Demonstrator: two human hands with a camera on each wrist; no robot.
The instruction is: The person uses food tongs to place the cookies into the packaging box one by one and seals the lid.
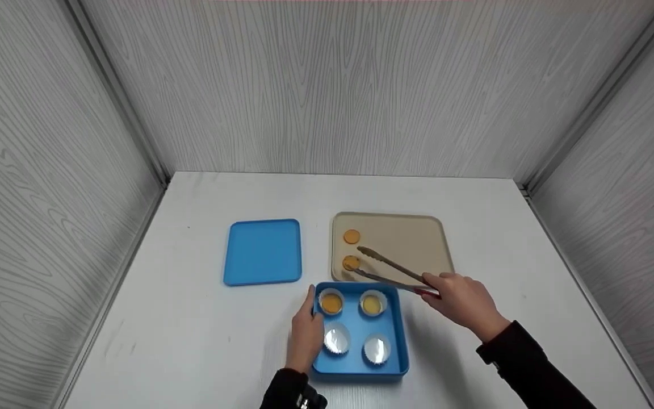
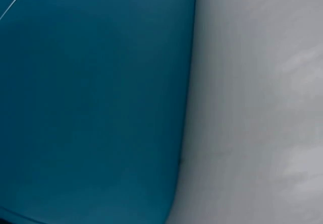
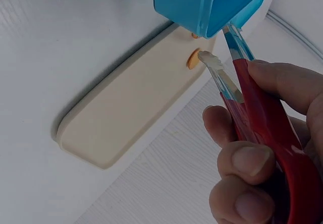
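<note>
**Tongs poised at the near disc on the beige tray**

Grey wood-grain panels wall in a white tabletop (image 1: 191,318) on three sides. Just in front of the person sits a square blue plastic tray (image 1: 401,341) holding four white pleated paper cups: the two far cups carry a yellow-orange filling (image 1: 331,303), while the two near cups (image 1: 336,339) look empty. At about 12 o'clock from it, nearly touching, lies a flat beige rectangular tray (image 1: 418,233) with two small round orange discs along its left side. At 10 o'clock from the blue tray, lying apart, is a flat blue rectangular lid (image 1: 263,251).

The left hand (image 1: 305,335) lies along the blue tray's left wall, fingers fairly straight and pressed against it, apparently to keep the tray from sliding. The left wrist view shows only blue wall and table.

The right hand (image 1: 460,298) curls its thumb and fingers round the red handle end of long metal tongs (image 1: 389,271), whose arms reach toward 10 o'clock. The tips are spread apart, and the lower tip sits at the nearer orange disc (image 3: 193,59); the farther disc (image 1: 351,236) lies untouched beyond it.
</note>
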